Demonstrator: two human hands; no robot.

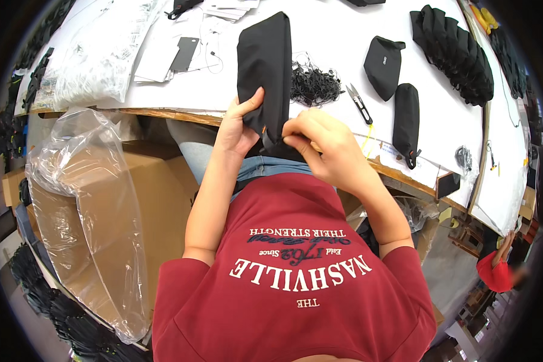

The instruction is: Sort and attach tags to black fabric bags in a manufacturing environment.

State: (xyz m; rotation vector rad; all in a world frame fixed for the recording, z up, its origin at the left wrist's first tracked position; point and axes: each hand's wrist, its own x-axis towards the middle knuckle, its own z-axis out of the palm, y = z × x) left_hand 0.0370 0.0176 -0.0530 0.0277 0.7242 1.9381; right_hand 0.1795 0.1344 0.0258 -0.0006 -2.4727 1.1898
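A long black fabric pouch [264, 57] is held up at the table's near edge, its far end over the white top. My left hand [238, 130] is closed around the pouch's near left side, thumb lying on the cloth. At the pouch's near end, beside a small orange bit, the fingers of my right hand [326, 145] are pinched together. What lies between those fingertips is too small to make out. Just beyond my right hand sits a tangled heap of black cords [315, 83]. Thread snips [359, 104] rest to its right.
More black pouches [384, 66] lie at the right, with an overlapping row of them [455, 54] farther back. A phone [447, 184] is at the table's near right edge. White cards [157, 60] and clear plastic bags [93, 66] cover the left. A plastic-draped cardboard box [163, 199] stands below.
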